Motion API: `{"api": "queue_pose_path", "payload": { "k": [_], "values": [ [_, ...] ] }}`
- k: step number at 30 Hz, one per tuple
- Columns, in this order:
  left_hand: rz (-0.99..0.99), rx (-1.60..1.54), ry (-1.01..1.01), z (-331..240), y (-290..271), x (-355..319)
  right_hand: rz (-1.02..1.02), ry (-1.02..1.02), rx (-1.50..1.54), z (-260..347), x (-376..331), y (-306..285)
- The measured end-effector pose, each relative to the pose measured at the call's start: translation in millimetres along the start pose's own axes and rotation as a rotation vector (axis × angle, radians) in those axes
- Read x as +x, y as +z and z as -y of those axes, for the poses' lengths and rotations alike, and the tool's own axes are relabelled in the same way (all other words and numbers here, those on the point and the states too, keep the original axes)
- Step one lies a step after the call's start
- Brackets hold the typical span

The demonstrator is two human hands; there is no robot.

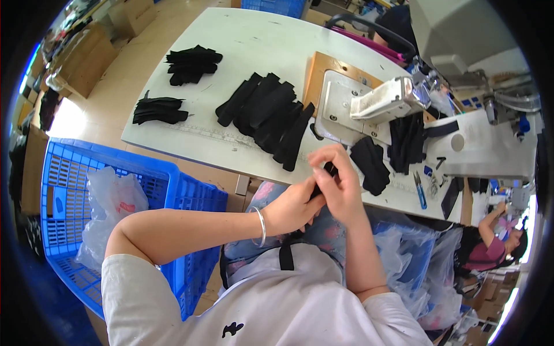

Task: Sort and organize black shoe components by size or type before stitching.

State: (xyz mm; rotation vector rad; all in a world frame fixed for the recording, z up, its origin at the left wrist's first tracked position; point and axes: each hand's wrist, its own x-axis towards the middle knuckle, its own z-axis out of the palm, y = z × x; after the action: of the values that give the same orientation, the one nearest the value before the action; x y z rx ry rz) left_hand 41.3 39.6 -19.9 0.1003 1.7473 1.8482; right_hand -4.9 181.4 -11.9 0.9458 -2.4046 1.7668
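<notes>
Left hand (291, 209) and right hand (341, 185) grasp black cloth (330, 169) just off the near edge of the worktop (248, 49), apparently mid-job, while small piles (194, 64) by its left edge and a bigger pile (266, 109) nearer centre lie finished or waiting, I can't tell which.

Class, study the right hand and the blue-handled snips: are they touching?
Apart. The head view shows the blue-handled snips lying on the white table, with bare tabletop between them and the right hand.
</notes>
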Motion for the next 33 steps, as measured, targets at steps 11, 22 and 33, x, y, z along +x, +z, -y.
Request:
{"api": "queue_pose_path", "payload": {
  "k": [11,22,33],
  "values": [
    [-0.604,-0.025,0.457,-8.8,-22.4,10.4,-0.159,0.444,0.456,-39.2,15.8,11.7],
    [-0.439,-0.442,0.197,3.0,-33.5,24.0,-0.194,0.336,-0.121,-44.9,26.7,26.0],
    [-0.341,-0.401,0.334,-9.9,-35.2,25.4,-0.233,0.435,0.011,-16.7,17.9,2.4]
  ]
}}
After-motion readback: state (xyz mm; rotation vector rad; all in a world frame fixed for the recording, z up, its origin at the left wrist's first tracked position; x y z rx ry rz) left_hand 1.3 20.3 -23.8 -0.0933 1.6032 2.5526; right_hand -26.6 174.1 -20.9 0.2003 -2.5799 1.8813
